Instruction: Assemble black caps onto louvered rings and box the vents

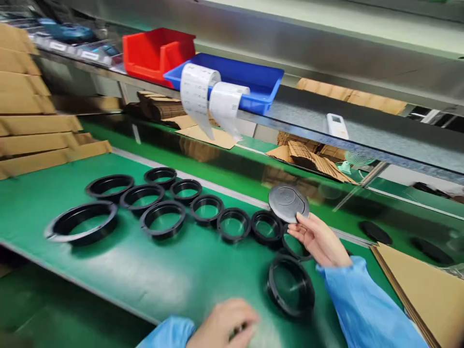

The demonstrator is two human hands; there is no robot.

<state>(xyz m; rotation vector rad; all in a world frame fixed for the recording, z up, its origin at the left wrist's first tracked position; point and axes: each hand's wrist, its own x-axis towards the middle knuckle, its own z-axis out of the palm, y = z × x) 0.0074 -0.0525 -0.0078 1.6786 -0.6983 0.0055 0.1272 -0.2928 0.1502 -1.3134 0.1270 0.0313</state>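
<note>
My right hand [322,239] pinches a round black disc [288,203] by its lower edge, thumb on the face and fingers behind. The disc is tilted toward me and shows a moulded mark and a curved line. Behind and below that hand, a black ring [294,246] is partly covered. Nearer to me, a larger black ring [291,286] looks tipped and slightly blurred. My left hand [228,324] is low over the green table [159,275], smeared by motion, its fingers loosely curled with a gap at the thumb. Nothing shows in it.
Several black rings [163,220] spread leftward across the table. Flat cardboard [420,290] lies at right; stacked cardboard [36,135] rises at left. The shelf above holds a red bin [145,58], a blue tray [235,72] with hanging label rolls [197,92], and a white remote [337,126].
</note>
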